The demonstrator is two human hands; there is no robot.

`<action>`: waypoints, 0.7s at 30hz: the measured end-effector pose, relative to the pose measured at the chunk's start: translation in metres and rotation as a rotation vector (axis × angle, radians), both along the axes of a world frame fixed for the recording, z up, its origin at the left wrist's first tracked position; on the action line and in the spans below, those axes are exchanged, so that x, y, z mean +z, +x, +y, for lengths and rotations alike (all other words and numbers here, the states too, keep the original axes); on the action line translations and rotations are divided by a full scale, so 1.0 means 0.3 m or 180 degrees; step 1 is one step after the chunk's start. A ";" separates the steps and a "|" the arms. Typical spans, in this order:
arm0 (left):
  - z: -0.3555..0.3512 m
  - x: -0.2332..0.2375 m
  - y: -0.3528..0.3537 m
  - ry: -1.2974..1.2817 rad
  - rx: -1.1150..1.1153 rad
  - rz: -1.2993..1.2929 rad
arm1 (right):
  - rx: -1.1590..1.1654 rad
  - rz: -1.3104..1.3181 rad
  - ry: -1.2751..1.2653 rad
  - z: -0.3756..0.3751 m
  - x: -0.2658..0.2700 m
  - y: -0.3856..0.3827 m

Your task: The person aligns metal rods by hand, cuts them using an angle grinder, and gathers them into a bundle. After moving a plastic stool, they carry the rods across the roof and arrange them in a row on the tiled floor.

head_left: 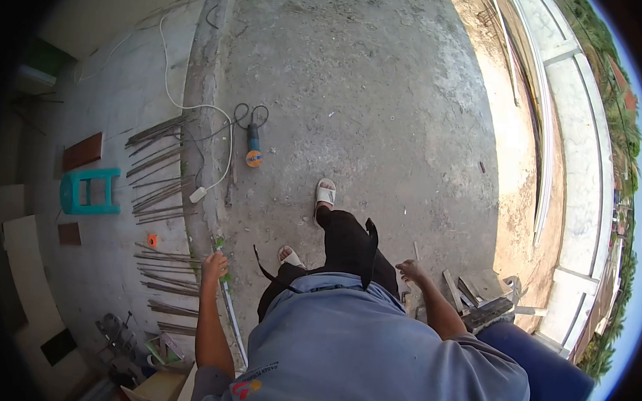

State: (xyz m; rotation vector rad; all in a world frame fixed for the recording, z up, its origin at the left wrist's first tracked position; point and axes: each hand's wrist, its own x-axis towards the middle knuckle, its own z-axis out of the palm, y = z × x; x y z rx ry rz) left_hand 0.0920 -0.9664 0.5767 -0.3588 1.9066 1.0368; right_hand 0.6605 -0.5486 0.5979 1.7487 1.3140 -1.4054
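Note:
My left hand [213, 266] is closed around a long, thin, silvery metal strip [233, 316]. The strip runs from just past my fingers back along my forearm. Patches of green show on the ground beside that hand. Out to the other side, my right hand [407, 269] hangs with its fingers loosely bent and apart, and I see nothing in it. A thin pale stick [416, 250] appears just beyond it. On the concrete ahead of my feet lies a blue angle grinder [253, 146] with an orange disc.
Rows of thin metal rods [166, 172] lie along the left, near a white extension cord [224, 114] and its socket block [198, 194]. A teal plastic stool [91, 191] stands farther left. Wood offcuts [453, 290] and a blue drum [543, 364] are at right.

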 end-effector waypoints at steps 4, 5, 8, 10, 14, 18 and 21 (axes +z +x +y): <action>-0.011 -0.244 0.033 0.1154 0.0262 -0.1352 | 0.0430 -0.0189 0.0137 0.312 -0.011 -0.139; 0.183 -0.033 0.139 0.0129 0.0179 -0.0656 | 0.2059 0.0466 0.0876 0.419 -0.072 -0.137; 0.365 0.018 0.206 -0.0027 -0.0201 -0.0723 | 0.2021 0.0826 0.1399 0.709 0.080 -0.350; 0.458 0.037 0.213 -0.0097 -0.0448 -0.0772 | 0.1233 0.0683 0.1551 0.882 0.184 -0.508; 0.613 0.070 0.162 -0.0186 -0.0860 -0.0773 | 0.0985 0.0789 0.1963 1.095 0.176 -0.649; 0.731 0.100 0.018 -0.0298 -0.1258 -0.0460 | 0.0864 0.0688 0.1688 1.114 0.186 -0.713; 0.828 0.129 -0.119 -0.0398 -0.1548 -0.0241 | 0.1065 0.0522 0.1682 1.036 0.034 -0.644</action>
